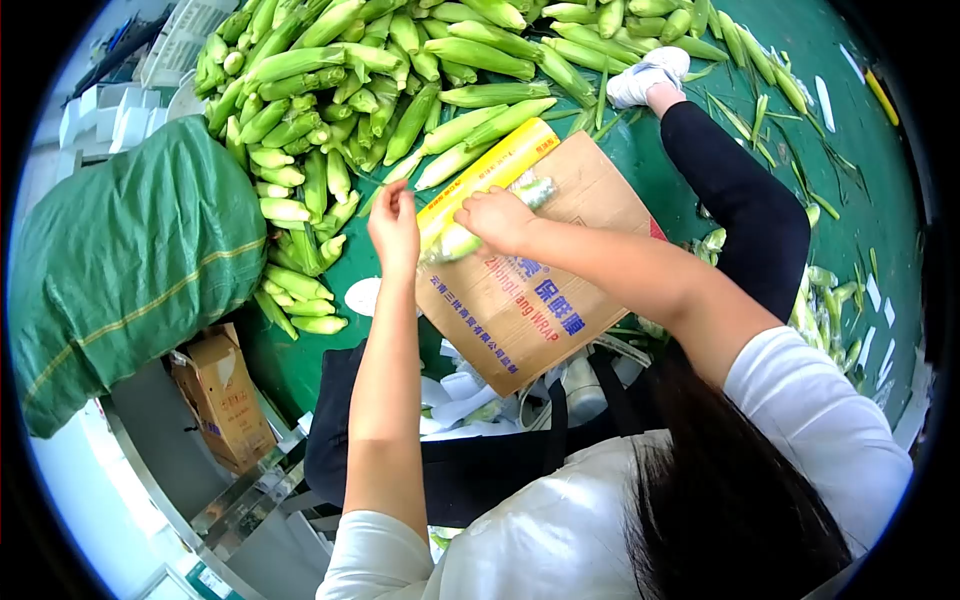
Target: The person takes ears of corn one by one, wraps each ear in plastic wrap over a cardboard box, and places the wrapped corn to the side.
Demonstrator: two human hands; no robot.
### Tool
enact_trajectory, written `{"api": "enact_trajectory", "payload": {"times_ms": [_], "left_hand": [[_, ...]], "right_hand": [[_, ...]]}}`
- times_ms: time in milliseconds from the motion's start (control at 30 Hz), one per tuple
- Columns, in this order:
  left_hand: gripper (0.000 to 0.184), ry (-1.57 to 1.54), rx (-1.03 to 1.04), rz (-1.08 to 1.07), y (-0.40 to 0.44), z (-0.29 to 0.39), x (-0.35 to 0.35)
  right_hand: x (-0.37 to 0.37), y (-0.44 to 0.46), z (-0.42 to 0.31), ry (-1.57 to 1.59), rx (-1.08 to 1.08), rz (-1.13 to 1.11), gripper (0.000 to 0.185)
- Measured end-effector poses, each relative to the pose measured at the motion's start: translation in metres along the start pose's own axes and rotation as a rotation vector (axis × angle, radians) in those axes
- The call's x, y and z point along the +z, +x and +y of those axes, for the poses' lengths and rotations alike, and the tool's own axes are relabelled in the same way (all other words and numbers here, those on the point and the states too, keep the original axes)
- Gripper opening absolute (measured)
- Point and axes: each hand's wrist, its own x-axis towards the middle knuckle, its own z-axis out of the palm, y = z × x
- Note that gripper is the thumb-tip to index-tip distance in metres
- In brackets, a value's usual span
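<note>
A flat cardboard sheet (560, 300) with printed lettering lies tilted over my lap. Along its far edge rests a yellow printed roll (500, 165), which looks like cling film. My right hand (497, 220) is closed over an ear of corn (458, 243) lying beside the roll; shiny film shows at the ear's far end. My left hand (393, 225) is raised just left of the roll's near end, its fingers curled together. A thin green strand shows near those fingertips, but whether they pinch anything is unclear.
A big heap of green-husked corn (380, 75) covers the floor ahead. At left stands a bulging green sack (140, 260), with a cardboard box (222, 400) below it. Bagged corn (825, 310) and husk scraps lie at right, near my outstretched leg (735, 180).
</note>
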Motion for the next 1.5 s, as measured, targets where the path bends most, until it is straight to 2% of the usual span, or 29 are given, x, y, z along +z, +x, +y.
{"api": "enact_trajectory", "payload": {"times_ms": [33,100,167,200,233,267,367,433,500,567,600,633,700,733,767,833,900,933,967,1033,1067,1133,1167,1200,1267,1300,1367,1433,1500], "left_hand": [[0.025,-0.059,0.036,-0.002,0.003,0.014,0.014],[0.034,-0.087,0.145,-0.284,-0.002,0.021,0.044],[0.054,0.138,0.342,-0.626,-0.022,0.004,0.074],[0.058,0.424,0.307,-0.758,-0.037,0.01,0.083],[0.056,0.471,0.257,-0.762,-0.054,0.006,0.093],[0.056,0.573,0.362,-0.68,-0.069,0.002,0.1],[0.057,0.76,0.499,-0.603,-0.089,0.014,0.105],[0.059,0.831,0.558,-0.555,-0.085,0.018,0.105],[0.061,0.863,0.615,-0.491,-0.102,0.004,0.11],[0.066,0.829,0.642,-0.529,-0.134,0.006,0.111],[0.067,0.814,0.642,-0.577,-0.153,0.009,0.111],[0.068,0.794,0.646,-0.618,-0.169,0.012,0.111],[0.073,0.722,0.758,-0.822,-0.213,0.021,0.108],[0.075,0.686,0.816,-0.95,-0.235,0.033,0.104],[0.076,0.619,0.873,-1.02,-0.253,0.031,0.104],[0.071,0.582,0.778,-1.04,-0.268,0.036,0.101],[0.065,0.458,0.66,-0.9,-0.258,0.026,0.095],[0.066,0.507,0.616,-0.785,-0.247,0.031,0.09],[0.067,0.555,0.57,-0.671,-0.232,0.042,0.086],[0.067,0.595,0.484,-0.479,-0.203,0.047,0.078],[0.066,0.587,0.437,-0.401,-0.19,0.046,0.077],[0.067,0.646,0.382,-0.325,-0.173,0.038,0.077],[0.068,0.668,0.397,-0.449,-0.172,0.03,0.078],[0.068,0.687,0.409,-0.583,-0.177,0.021,0.08],[0.074,0.748,0.528,-0.83,-0.193,0.012,0.087],[0.08,0.792,0.627,-0.942,-0.208,0.015,0.089],[0.078,0.591,0.533,-1.067,-0.234,0.018,0.091],[0.079,0.54,0.52,-1.071,-0.242,0.031,0.091],[0.081,0.474,0.518,-1.057,-0.245,0.031,0.092]], "right_hand": [[-0.005,-0.006,-0.001,0.024,-0.049,-0.046,0.053],[-0.013,-0.016,0.0,0.128,-0.015,-0.336,0.053],[-0.012,-0.03,-0.002,0.222,0.038,-0.649,0.058],[-0.001,-0.041,0.003,0.344,-0.038,-0.642,0.063],[0.002,-0.053,0.006,0.466,-0.112,-0.635,0.068],[0.006,-0.054,0.009,0.472,-0.109,-0.894,0.082],[-0.006,-0.071,-0.02,0.512,-0.311,-1.422,0.09],[-0.026,-0.117,-0.064,0.632,-0.423,-1.484,0.093],[-0.073,-0.161,-0.09,0.815,-0.43,-1.502,0.082],[-0.113,-0.227,-0.083,1.361,0.013,-1.272,0.086],[-0.113,-0.265,-0.071,1.564,0.119,-1.086,0.08],[-0.115,-0.298,-0.056,1.741,0.23,-0.882,0.075],[-0.159,-0.348,-0.041,2.474,0.427,-0.312,0.081],[-0.168,-0.369,-0.041,2.524,0.418,-0.083,0.091],[-0.176,-0.394,-0.043,2.45,0.546,0.147,0.094],[-0.161,-0.459,-0.024,2.656,0.387,0.507,0.088],[-0.174,-0.531,0.01,1.725,1.301,0.773,0.079],[-0.173,-0.551,0.038,1.479,1.473,0.699,0.065],[-0.179,-0.53,0.043,1.139,1.554,0.859,0.051],[-0.08,-0.657,0.147,0.84,1.636,0.41,0.054],[-0.069,-0.67,0.178,0.603,1.562,0.005,0.061],[-0.065,-0.634,0.277,-0.048,1.518,-0.298,0.066],[-0.09,-0.561,0.306,-0.111,1.397,0.148,0.067],[-0.103,-0.49,0.343,-0.246,1.104,0.368,0.061],[-0.161,-0.295,0.346,0.123,0.957,0.348,0.052],[-0.16,-0.216,0.36,0.271,0.811,0.213,0.049],[-0.092,-0.091,0.383,0.493,0.531,0.273,0.045],[-0.025,-0.007,0.377,0.229,0.578,0.153,0.059],[0.033,0.033,0.371,0.129,0.817,0.09,0.076]]}}
